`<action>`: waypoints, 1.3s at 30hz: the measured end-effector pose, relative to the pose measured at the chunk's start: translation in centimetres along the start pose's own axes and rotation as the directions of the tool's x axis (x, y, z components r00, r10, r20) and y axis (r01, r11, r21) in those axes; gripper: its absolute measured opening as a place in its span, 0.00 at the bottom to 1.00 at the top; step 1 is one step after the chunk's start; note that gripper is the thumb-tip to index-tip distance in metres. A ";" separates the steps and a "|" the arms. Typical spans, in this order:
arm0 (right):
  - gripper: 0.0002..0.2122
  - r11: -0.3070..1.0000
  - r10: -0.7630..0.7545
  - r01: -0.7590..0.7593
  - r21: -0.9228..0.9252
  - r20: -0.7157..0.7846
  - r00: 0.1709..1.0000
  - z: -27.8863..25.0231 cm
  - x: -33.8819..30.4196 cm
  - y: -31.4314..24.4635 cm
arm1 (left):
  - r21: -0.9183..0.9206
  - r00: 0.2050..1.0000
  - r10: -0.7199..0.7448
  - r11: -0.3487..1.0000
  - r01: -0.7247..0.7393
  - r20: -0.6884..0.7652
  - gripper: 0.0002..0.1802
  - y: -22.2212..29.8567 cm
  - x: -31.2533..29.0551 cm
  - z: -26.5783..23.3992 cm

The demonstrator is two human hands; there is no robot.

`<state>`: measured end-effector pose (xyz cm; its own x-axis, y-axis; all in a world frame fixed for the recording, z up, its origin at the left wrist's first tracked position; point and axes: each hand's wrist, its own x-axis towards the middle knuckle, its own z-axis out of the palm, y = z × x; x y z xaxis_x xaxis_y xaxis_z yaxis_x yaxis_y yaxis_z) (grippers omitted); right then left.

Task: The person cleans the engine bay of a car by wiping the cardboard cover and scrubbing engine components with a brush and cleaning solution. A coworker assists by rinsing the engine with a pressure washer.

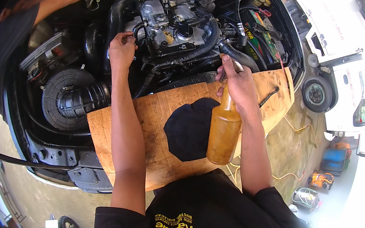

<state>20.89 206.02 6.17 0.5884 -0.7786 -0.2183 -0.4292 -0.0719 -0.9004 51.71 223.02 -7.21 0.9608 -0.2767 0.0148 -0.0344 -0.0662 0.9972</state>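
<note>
My right hand (238, 82) is wrapped around the neck of a yellow-brown bottle (223, 134). The bottle tilts, its narrow top toward the engine and its wide base toward me. Over the left side of the engine (176, 26), my left hand (122, 50) has its fingers closed beside a short black hose (137, 27); what they pinch is hidden. A round black oil filler cap (185, 31) sits on the metal engine cover. Below the bay's front edge, a dark round cloth-like piece (189, 131) lies on a stained cardboard sheet (158, 174), partly behind the bottle.
Another person's arm (60, 5) reaches in at the upper left. A round black air filter housing (60, 101) stands left, a battery (261, 40) right. A thin black tool (269, 96) lies on the cardboard. Beyond are a white vehicle (348, 93) and a yellow cord (300, 127).
</note>
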 end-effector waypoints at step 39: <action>0.26 0.991 -0.097 0.109 -0.077 0.150 0.984 3.8 -0.4 -6.1 | 0.161 1.000 0.007 0.987 -0.007 0.003 0.14 0.3 -0.5 0.3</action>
<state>25.90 209.12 10.36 0.7233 -0.6656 -0.1839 -0.4134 -0.2042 -0.8873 51.13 222.84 -6.91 0.9598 -0.2799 0.0216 -0.0853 -0.2174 0.9723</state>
